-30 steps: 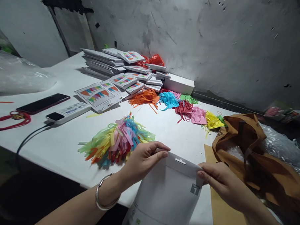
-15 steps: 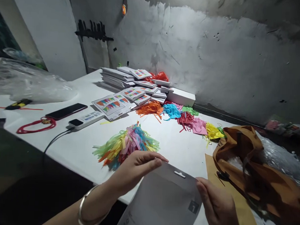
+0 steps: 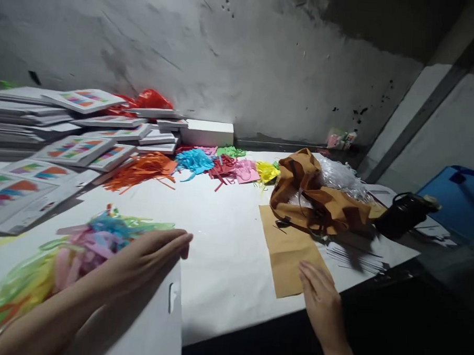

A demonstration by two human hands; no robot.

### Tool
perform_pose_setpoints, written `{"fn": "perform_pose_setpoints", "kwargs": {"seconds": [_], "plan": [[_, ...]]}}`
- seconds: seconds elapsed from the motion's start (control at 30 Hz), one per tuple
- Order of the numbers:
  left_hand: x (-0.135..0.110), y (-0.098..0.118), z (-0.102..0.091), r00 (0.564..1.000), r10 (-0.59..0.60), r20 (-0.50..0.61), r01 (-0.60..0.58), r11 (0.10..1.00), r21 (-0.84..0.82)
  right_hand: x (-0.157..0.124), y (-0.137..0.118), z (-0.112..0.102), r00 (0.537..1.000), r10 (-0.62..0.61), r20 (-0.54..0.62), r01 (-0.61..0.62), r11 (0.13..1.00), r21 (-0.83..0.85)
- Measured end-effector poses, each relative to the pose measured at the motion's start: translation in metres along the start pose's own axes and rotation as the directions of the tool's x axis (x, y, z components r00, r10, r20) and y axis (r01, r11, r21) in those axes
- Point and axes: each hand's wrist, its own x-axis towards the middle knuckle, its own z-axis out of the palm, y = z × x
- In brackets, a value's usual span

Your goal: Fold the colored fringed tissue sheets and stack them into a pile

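My left hand (image 3: 161, 255) is closed on the top edge of a white hang-hole packet (image 3: 152, 320), its fingers over the upper corner. Under and behind that wrist lies a bundle of multicoloured paper tassels (image 3: 96, 239). My right hand (image 3: 321, 301) is away from the packet, nothing visible in it, with fingers stretched out over the near edge of a flat brown paper sheet (image 3: 284, 258). Whether the fingertips touch the sheet is hard to tell.
Stacked printed packets (image 3: 77, 152) fill the left side. Loose tassel bunches, orange (image 3: 143, 168), blue (image 3: 194, 162) and yellow (image 3: 266, 172), line the back beside a white box (image 3: 207, 133). A brown cloth bag (image 3: 338, 205) and a black bottle-like object (image 3: 402, 216) stand right.
The view has swung right. My right hand has let go of the packet and moved right to the brown paper sheet. The packet stays with my left hand, turned.
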Motion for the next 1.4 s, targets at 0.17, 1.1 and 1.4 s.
{"fn": "perform_pose_setpoints", "kwargs": {"seconds": [0.17,1.1,1.4], "plan": [[0.059,0.007,0.081,0.891,-0.031,0.452,0.012,0.999,0.044,-0.029,0.040,-0.010,0.999,-0.037,0.037,0.040,0.994,-0.099],[0.079,0.009,0.171,0.640,-0.240,0.730,0.514,0.840,-0.175,0.040,0.013,0.028,0.902,-0.040,0.430,-0.126,0.928,0.350],[0.080,0.011,0.170,0.627,-0.266,0.732,0.514,0.848,-0.132,0.041,0.007,0.028,0.934,-0.119,0.336,-0.004,0.939,0.344]]}}
